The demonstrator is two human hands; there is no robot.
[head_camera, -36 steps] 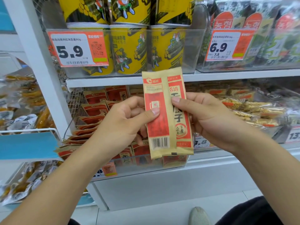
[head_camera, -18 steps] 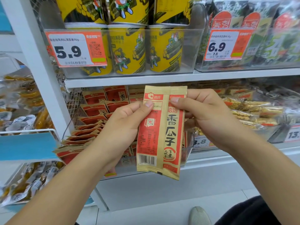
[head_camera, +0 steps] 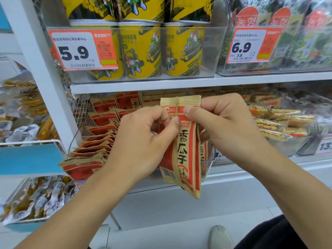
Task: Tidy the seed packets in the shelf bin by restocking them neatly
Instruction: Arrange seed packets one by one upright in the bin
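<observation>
You held a tan-and-red paper seed packet upright in front of the clear plastic shelf bin, your left hand and right hand both pinching its upper part between thumb and fingers. More red-and-tan packets leaned in a slanted row inside the bin to the left. Yellow cylindrical snack tubs stood on the shelf above. Your hands hid the bin's middle, and the orange price tag below was mostly covered.

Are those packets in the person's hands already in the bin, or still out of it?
Out. Both hands, left hand and right hand, pinch the seed packets upright in front of the shelf bin.
</observation>
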